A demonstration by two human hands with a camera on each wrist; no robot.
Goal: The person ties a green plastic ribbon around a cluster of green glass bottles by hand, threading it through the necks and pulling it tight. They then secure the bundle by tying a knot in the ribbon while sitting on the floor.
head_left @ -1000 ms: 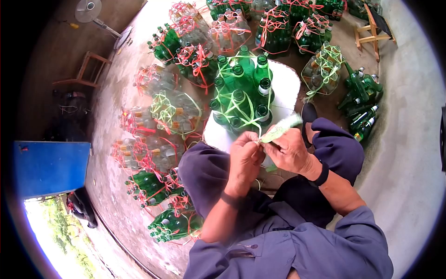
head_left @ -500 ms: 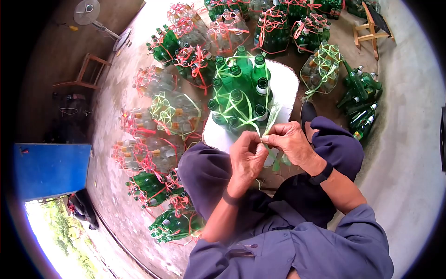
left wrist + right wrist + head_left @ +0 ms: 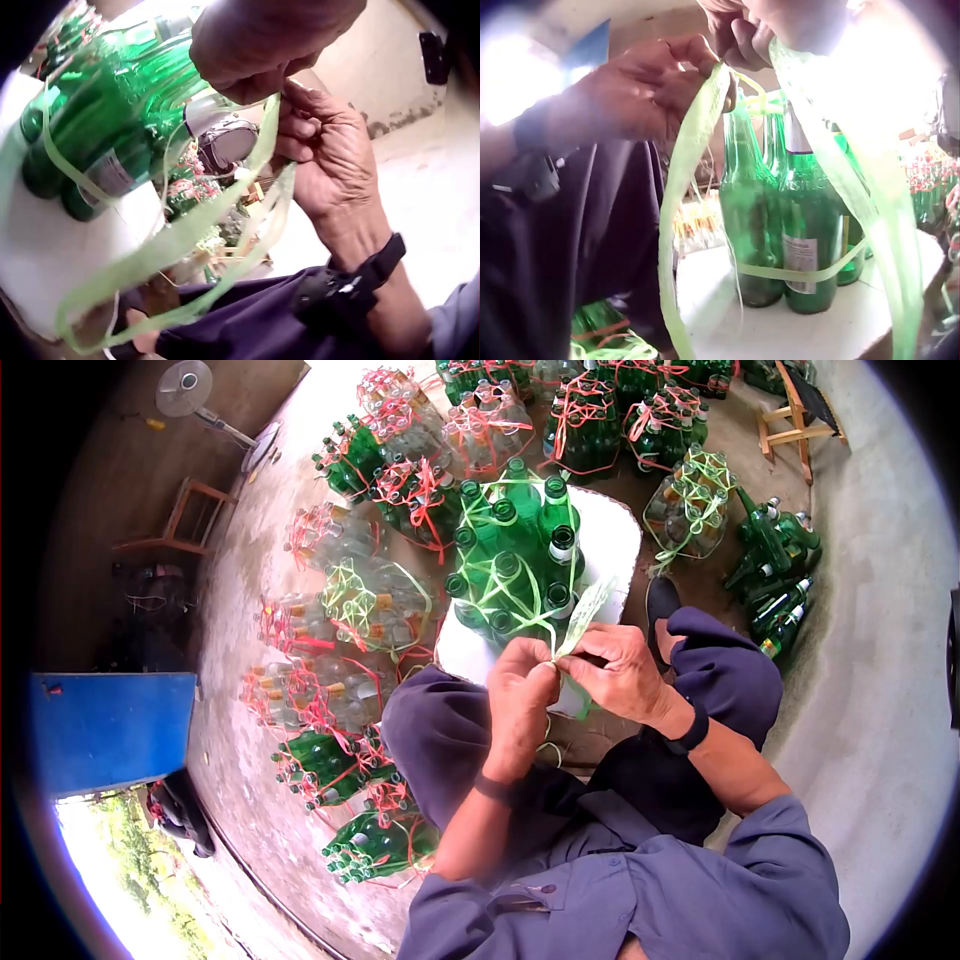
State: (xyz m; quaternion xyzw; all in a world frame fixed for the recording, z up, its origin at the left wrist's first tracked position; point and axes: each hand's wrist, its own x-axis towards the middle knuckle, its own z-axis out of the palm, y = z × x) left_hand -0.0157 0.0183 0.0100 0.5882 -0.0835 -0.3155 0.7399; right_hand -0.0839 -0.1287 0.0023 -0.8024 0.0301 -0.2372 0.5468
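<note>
Green bottles [image 3: 506, 565] stand upright in a cluster on a white board [image 3: 612, 550], light green strap laced between their necks. Just in front of them, the left hand [image 3: 520, 695] pinches the strap [image 3: 553, 650] between thumb and fingers. Beside it, almost touching, the right hand [image 3: 622, 675] pinches the same strap, with a wide end [image 3: 590, 610] fanning up from the fingertips. In the right wrist view, lengths of strap [image 3: 676, 225] hang from both hands, and a band [image 3: 769, 274] circles the bottles low down. Fingers partly hide the crossing point.
Bundles of bottles tied with red strap [image 3: 320, 680] stand on the floor at the left and beyond the board. A green-strapped bundle [image 3: 690, 505] and loose bottles [image 3: 775, 560] lie at the right. A wooden stool [image 3: 800, 425], a fan [image 3: 186, 388] and a blue panel [image 3: 115, 730] are farther off.
The wide strap end has swung about above the right fingers and now fans up and to the right. Both hands stay close together, shifted slightly left, still pinching strap.
</note>
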